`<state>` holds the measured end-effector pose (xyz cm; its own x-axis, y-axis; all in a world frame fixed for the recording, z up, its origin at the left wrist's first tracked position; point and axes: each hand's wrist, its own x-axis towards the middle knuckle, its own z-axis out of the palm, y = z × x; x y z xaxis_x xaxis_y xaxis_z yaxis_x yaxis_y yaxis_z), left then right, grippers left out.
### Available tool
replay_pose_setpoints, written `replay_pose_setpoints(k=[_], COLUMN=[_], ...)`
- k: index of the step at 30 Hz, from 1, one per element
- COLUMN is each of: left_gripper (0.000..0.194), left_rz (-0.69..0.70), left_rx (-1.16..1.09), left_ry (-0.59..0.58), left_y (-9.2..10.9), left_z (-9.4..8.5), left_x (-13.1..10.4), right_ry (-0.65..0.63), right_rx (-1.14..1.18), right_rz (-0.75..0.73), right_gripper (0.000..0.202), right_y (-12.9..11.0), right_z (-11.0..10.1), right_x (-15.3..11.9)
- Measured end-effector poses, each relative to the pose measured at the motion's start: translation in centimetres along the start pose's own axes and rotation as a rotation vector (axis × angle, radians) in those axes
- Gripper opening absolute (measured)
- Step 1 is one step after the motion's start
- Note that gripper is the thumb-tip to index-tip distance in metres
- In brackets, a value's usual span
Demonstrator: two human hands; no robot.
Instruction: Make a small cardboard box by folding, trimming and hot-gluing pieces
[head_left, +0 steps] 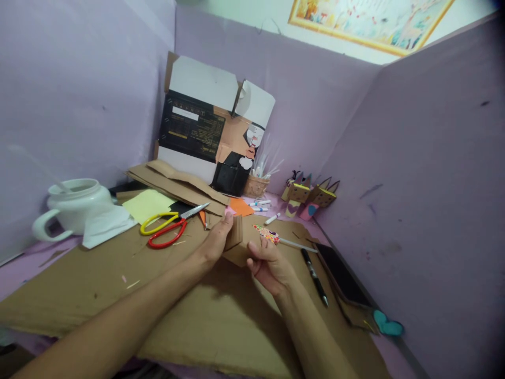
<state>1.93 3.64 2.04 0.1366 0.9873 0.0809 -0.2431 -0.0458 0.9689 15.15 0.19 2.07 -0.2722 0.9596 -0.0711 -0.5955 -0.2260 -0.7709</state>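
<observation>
Between my two hands, just above the cardboard sheet [185, 310], is a small folded piece of brown cardboard [237, 253]. My left hand [218, 238] grips its left side, thumb up along the edge. The fingers of my right hand [271, 267] are curled and pinch its right side. Beyond my right hand lies a craft knife [266, 234] with a colourful patterned handle. A black pen [314, 278] rests to the right. Left of my left hand are scissors [173, 227] with one yellow and one red handle, blades partly apart.
A white mug [79, 205] stands at the left beside a white tissue [108, 225]. Behind are a flattened printed box [197, 131], cardboard strips [177, 184], yellow paper [147, 206] and a marker [272, 219]. Cardboard figures [298, 197] and a dark phone [347, 276] are at right.
</observation>
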Motion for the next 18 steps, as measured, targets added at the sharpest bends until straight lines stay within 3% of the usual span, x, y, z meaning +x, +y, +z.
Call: replay_pose_setpoints(k=[8,14,18], left_gripper=[0.047,0.056,0.045], left_rz=[-0.049,0.004,0.061], left_rx=[0.001,0.054,0.156], left_ry=[-0.046,0.044,0.081], left_y=[1.4,0.6,0.3], left_z=[-0.9,-0.5,-0.3], left_x=[-0.7,-0.7,-0.7], right_ry=[-0.037,-0.041,-0.052], right_rx=[-0.024,-0.112,-0.133], right_rz=[0.049,0.001,-0.022], right_gripper=[0.044,0.046,0.047], right_y=[0.1,1.1,1.5], right_z=[-0.4,0.2,0.3], right_x=[0.0,-0.2,-0.3])
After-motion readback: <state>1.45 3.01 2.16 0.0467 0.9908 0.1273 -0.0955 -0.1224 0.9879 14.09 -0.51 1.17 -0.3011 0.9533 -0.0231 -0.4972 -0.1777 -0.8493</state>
